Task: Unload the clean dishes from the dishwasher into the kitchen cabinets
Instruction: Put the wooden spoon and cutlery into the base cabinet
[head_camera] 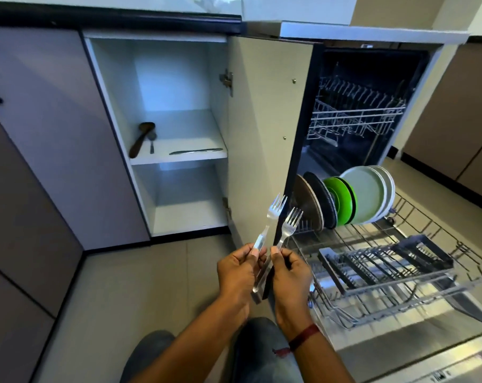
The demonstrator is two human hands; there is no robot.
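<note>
My left hand (pixel 238 272) grips the handle of a steel fork (pixel 273 217), tines up. Close beside it, my right hand (pixel 291 275) pinches a second fork (pixel 291 223), its tines up too. Both hands hover above the floor in front of the open cabinet door (pixel 264 128). The cabinet (pixel 157 78) stands open, and on its middle shelf (pixel 179 157) lie a wooden spoon (pixel 141 139), a small spoon (pixel 152 142) and a knife (pixel 195 152). To the right, the dishwasher's lower rack (pixel 400 275) is pulled out with several plates (pixel 344 199) standing on edge in it.
A grey cutlery basket (pixel 386 261) sits in the lower rack. The upper rack (pixel 355 111) stays inside the dishwasher tub. The dishwasher door (pixel 427 352) lies flat at lower right. My knees (pixel 261 352) show at the bottom. Closed cabinet fronts line the left.
</note>
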